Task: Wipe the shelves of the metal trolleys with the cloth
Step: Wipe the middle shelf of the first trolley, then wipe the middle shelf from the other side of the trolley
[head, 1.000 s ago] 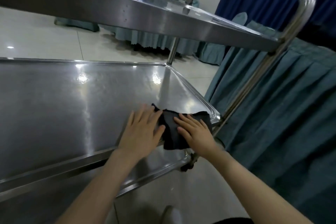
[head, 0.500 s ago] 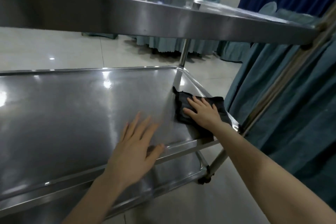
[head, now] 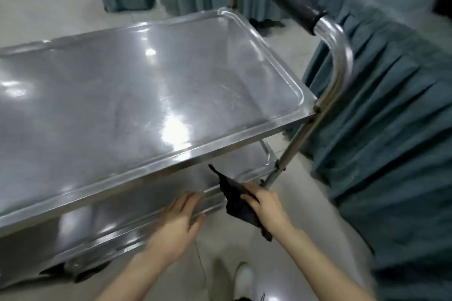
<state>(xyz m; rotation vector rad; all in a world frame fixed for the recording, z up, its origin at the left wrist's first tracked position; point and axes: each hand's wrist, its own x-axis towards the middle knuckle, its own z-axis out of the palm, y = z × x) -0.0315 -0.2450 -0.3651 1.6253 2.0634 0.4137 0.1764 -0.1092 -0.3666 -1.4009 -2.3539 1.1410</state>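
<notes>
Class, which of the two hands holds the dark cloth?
The right hand grips the dark cloth; the left hand is spread open, holding nothing.

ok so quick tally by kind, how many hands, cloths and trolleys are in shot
cloths: 1, the dark cloth
hands: 2, left hand with fingers straight, right hand gripping the cloth
trolleys: 1, the metal trolley
total: 4
</notes>
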